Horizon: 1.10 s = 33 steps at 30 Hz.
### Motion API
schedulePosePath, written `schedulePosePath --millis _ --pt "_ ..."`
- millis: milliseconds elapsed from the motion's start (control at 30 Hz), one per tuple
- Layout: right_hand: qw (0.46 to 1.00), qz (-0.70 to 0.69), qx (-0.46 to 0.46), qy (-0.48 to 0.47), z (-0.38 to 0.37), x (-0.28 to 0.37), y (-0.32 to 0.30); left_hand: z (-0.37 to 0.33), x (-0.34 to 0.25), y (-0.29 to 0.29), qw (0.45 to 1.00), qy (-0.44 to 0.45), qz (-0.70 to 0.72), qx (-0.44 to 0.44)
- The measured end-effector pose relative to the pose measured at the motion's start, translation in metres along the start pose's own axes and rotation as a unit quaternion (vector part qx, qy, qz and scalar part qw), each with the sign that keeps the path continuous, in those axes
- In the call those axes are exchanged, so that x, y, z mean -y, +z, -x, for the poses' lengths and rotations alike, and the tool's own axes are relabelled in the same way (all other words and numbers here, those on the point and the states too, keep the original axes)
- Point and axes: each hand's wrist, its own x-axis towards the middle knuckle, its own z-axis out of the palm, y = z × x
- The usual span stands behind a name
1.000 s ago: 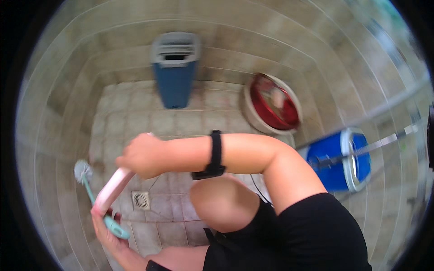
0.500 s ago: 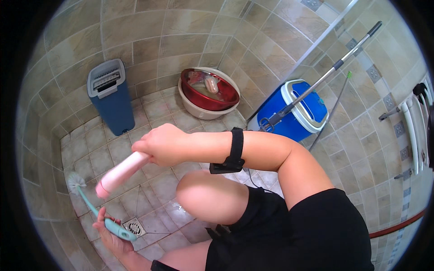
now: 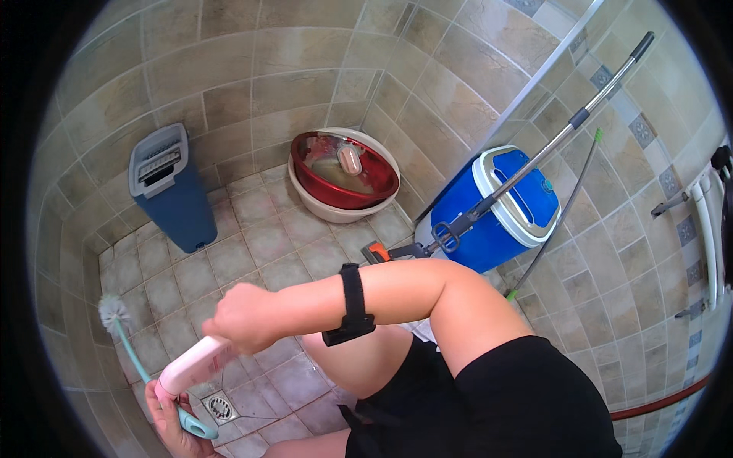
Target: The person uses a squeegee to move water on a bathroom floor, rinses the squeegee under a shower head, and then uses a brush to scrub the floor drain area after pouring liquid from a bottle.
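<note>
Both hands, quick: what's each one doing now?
Left hand: holding the teal brush handle, apparently touching one end of the pink bottle.
Right hand: closed around the bottle's other end.

The right hand covers the upper end of the pink bottle, its fingertips tucked out of sight on the far side; the bottle's markings are too faint to read. A middle stretch of the toilet brush disappears behind the bottle's narrow end and the fingers of the left hand, whose wrist is cut off by the lower edge. The right forearm partly hides the floor end of the mop. The blue bucket's base is also partly concealed. The white rack runs out of view at right. The pink object in the red basin is too small to identify.
</note>
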Motion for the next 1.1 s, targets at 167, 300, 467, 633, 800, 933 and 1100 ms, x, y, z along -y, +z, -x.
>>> schedulePosePath --millis 167,300,467,633,800,933,1100 --pt "0.984 -0.169 0.053 -0.027 0.017 -0.048 -0.002 0.005 0.010 0.027 0.995 0.060 -0.082 -0.020" --pt "0.988 -0.149 0.026 -0.027 0.030 -0.074 0.000 0.004 0.020 0.063 0.995 0.064 -0.060 -0.036" --pt "0.996 -0.059 -0.046 -0.046 0.047 -0.081 -0.002 -0.008 0.030 0.097 0.990 0.049 -0.089 -0.101" --pt "0.985 -0.105 -0.131 0.026 0.056 -0.092 0.006 -0.022 0.062 0.083 0.980 -0.007 -0.193 -0.057" --pt "0.981 -0.064 -0.180 0.024 0.070 -0.094 -0.015 -0.022 0.052 0.104 0.988 0.044 -0.128 -0.074" --pt "0.986 0.053 -0.160 0.001 0.077 -0.090 0.002 -0.020 0.053 0.095 0.990 0.021 -0.104 -0.093" --pt "0.989 -0.052 -0.131 0.053 0.084 -0.079 0.006 -0.019 0.052 0.111 0.990 0.027 -0.117 -0.071"
